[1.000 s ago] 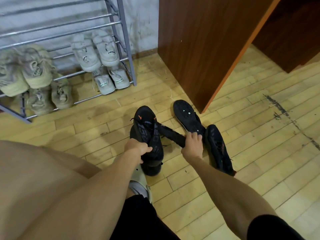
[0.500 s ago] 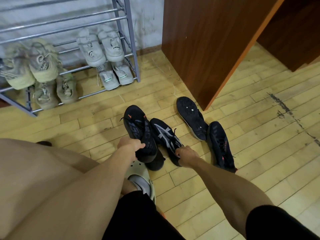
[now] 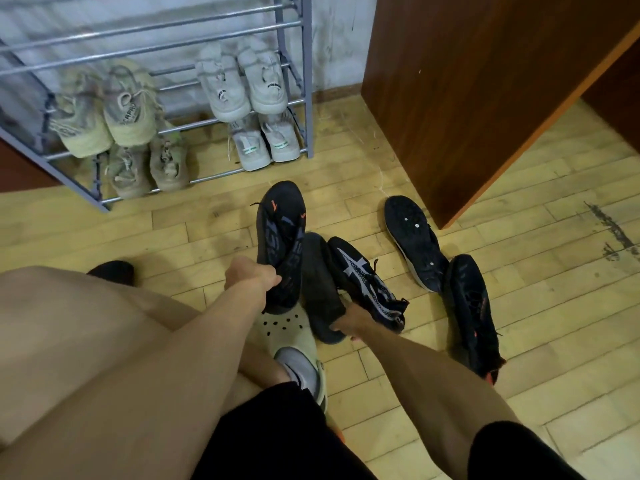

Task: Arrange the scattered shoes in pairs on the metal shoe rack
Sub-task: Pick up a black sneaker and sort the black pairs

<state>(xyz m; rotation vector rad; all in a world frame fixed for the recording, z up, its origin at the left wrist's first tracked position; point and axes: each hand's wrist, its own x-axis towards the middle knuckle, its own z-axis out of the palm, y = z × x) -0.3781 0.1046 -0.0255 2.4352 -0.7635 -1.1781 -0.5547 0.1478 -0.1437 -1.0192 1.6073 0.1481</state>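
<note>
Two black shoes are being gathered as a pair, left hand (image 3: 250, 279) fingers closed on the raised shoe (image 3: 281, 244), right hand (image 3: 349, 320) gripping the patterned shoe (image 3: 367, 282) on the floor (image 3: 519, 341), next likely carrying both to the far-left rack (image 3: 291, 64).

Rack (image 3: 294, 74): upper rails bare, open from the front. Lower two tiers filled by four pairs. Bare floor (image 3: 194, 216) before the rack. Cabinet (image 3: 467, 98) blocks passage just right of the rack.
</note>
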